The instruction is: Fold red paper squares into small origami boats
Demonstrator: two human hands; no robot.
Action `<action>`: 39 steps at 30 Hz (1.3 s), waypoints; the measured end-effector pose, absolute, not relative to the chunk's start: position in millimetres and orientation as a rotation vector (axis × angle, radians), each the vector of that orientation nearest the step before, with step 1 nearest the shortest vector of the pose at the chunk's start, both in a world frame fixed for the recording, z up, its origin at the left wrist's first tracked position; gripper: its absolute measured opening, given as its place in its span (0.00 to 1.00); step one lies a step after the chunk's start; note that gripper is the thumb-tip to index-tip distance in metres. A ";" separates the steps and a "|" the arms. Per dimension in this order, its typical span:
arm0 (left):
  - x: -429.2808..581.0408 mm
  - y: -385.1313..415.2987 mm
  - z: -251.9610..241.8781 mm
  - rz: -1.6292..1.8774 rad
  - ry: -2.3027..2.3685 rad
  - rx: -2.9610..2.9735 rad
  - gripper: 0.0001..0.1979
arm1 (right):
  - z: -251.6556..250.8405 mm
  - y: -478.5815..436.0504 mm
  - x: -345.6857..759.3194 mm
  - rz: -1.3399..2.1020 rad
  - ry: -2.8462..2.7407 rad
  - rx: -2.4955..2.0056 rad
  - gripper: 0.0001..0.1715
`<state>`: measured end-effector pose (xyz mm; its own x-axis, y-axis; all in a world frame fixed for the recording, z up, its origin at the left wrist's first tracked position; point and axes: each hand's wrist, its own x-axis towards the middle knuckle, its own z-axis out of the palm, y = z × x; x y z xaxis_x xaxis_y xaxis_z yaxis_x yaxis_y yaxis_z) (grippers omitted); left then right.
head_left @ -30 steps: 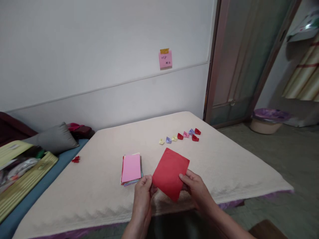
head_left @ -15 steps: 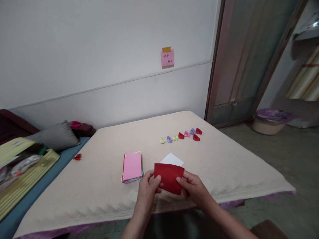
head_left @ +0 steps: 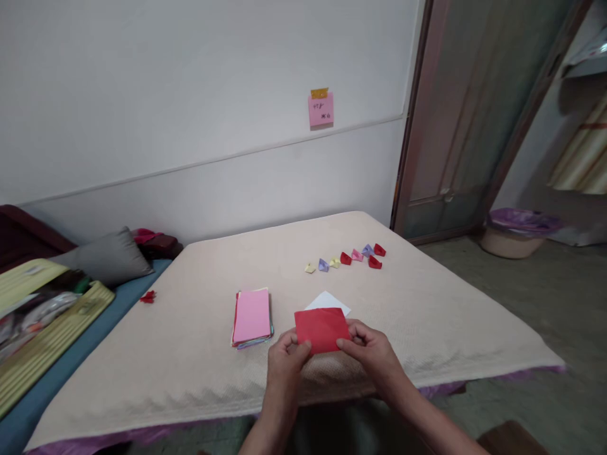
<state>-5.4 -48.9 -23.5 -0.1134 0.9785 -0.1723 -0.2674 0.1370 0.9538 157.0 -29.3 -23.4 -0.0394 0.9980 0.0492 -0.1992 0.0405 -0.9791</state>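
A red paper sheet (head_left: 322,328) is folded over itself, its white underside (head_left: 328,302) showing behind the fold. My left hand (head_left: 286,361) pinches its lower left corner and my right hand (head_left: 371,354) pinches its lower right edge, both just above the near edge of the cream-covered table (head_left: 199,354). A stack of coloured paper (head_left: 251,317) with a pink sheet on top lies just left of my hands. Several small folded paper pieces (head_left: 348,258) in yellow, purple, pink and red lie in a row further back.
A pink note (head_left: 321,110) is taped to the white wall. At the left are a grey cushion (head_left: 102,258), a yellow-green bag (head_left: 42,319) and a small red piece (head_left: 147,296) on a blue surface. A door (head_left: 465,114) and a lined basin (head_left: 515,230) stand at the right.
The flat red sheet has been folded up away from me, exposing its white underside. Both hands have pressed the fold lower and shifted slightly along the paper's bottom edge.
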 end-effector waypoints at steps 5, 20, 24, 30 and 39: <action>-6.4 -47.2 -28.4 1.415 1.228 0.894 0.13 | -25.4 -29.5 157.7 1.450 -0.849 -0.963 0.26; 0.8 -47.6 -36.2 1.330 1.054 0.585 0.24 | -32.6 -31.0 156.6 1.476 -0.990 -1.091 0.13; 7.1 -58.1 -24.8 1.366 0.894 0.517 0.15 | -28.0 -35.2 151.6 1.454 -1.007 -1.063 0.11; 16.1 -66.4 -21.7 1.229 0.877 0.511 0.11 | -27.4 -37.4 149.0 1.398 -1.028 -1.056 0.10; 6.4 -60.5 -13.6 1.339 0.967 0.613 0.12 | -23.9 -36.0 155.2 1.428 -1.124 -1.070 0.13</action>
